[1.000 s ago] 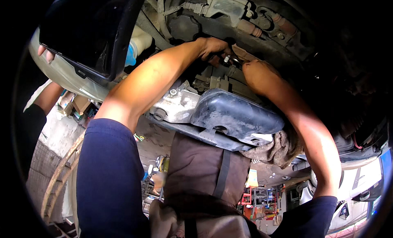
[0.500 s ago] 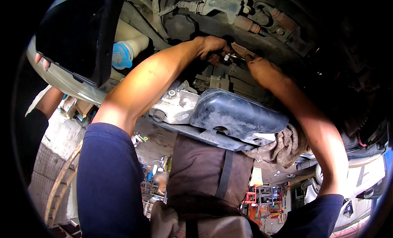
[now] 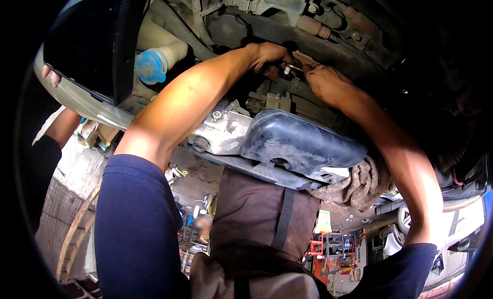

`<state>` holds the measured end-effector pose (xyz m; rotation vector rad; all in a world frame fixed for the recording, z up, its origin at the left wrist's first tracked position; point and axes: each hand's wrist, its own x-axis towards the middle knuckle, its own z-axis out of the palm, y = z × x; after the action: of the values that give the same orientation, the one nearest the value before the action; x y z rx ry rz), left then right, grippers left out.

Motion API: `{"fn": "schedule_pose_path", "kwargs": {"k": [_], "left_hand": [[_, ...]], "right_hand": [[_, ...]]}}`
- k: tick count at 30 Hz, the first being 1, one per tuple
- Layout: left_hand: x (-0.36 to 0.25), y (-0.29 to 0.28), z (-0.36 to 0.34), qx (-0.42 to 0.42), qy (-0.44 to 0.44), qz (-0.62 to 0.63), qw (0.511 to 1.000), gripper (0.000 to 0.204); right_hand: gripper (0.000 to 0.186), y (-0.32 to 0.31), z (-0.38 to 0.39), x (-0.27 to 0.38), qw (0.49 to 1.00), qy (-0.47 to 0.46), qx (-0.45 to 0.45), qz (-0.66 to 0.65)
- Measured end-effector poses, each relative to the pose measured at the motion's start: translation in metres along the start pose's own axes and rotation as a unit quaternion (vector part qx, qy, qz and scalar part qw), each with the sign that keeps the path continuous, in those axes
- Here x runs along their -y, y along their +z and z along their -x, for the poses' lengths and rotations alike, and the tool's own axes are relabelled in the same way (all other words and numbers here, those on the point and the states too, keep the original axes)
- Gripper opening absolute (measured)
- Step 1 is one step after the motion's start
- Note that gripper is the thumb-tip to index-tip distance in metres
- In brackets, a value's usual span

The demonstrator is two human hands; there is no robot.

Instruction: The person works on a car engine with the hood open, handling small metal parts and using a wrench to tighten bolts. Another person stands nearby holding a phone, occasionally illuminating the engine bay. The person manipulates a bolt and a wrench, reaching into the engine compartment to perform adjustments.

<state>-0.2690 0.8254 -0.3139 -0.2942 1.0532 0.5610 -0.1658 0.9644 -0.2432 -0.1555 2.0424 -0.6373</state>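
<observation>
Both my arms reach deep into a car's engine bay. My right hand (image 3: 324, 82) is closed round a slim shiny metal tool (image 3: 293, 68), whose bright end points toward the left hand; its exact kind is hard to make out. Close beside it, my left hand (image 3: 268, 53) is bent with curled fingers, their tips lost in shadow among dark parts. Below the hands sit a pale plastic connector block (image 3: 276, 101) and a black plastic cover (image 3: 303, 139) on the front crossmember. A blue cap (image 3: 151, 66) on a whitish filler neck lies left of my left forearm.
A brown cloth (image 3: 362, 185) is draped by the right end of the black cover. Hoses and metal brackets (image 3: 280, 3) line the far side. At left are a headlight (image 3: 102, 110) and another arm (image 3: 62, 128) in a dark sleeve. Tools and red racks (image 3: 318, 245) stand on the floor behind.
My right hand has shifted slightly up and left, and the metal tool has tilted a little with it. My left hand stays nearly in place.
</observation>
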Motion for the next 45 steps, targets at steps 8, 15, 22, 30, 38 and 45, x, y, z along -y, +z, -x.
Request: {"fn": "schedule_pose_path", "kwargs": {"k": [8,15,22,30,38,45], "left_hand": [[-0.001,-0.008,-0.006,-0.023,0.05,-0.147,0.988,0.015],[0.005,-0.06,-0.061,0.044,0.087,-0.304,0.948,0.035],[0.0,-0.01,-0.013,-0.05,-0.029,-0.04,0.998,0.016],[-0.002,-0.008,-0.002,0.011,-0.015,-0.014,1.0,0.013],[-0.001,0.002,0.01,-0.033,0.003,-0.027,0.999,0.019],[-0.008,0.002,0.007,0.001,-0.006,-0.036,0.999,0.023]], "right_hand": [[0.025,-0.007,-0.012,0.021,0.999,0.036,0.01,-0.015],[0.022,-0.014,-0.064,0.046,0.993,0.065,0.094,0.021],[0.019,-0.009,-0.018,0.04,0.999,0.037,0.026,-0.001],[0.023,0.001,0.012,0.008,0.997,0.064,0.036,0.027],[0.032,0.008,-0.005,-0.002,0.993,0.09,0.058,0.045],[0.032,0.03,-0.023,-0.03,0.997,0.037,0.048,0.049]]}}
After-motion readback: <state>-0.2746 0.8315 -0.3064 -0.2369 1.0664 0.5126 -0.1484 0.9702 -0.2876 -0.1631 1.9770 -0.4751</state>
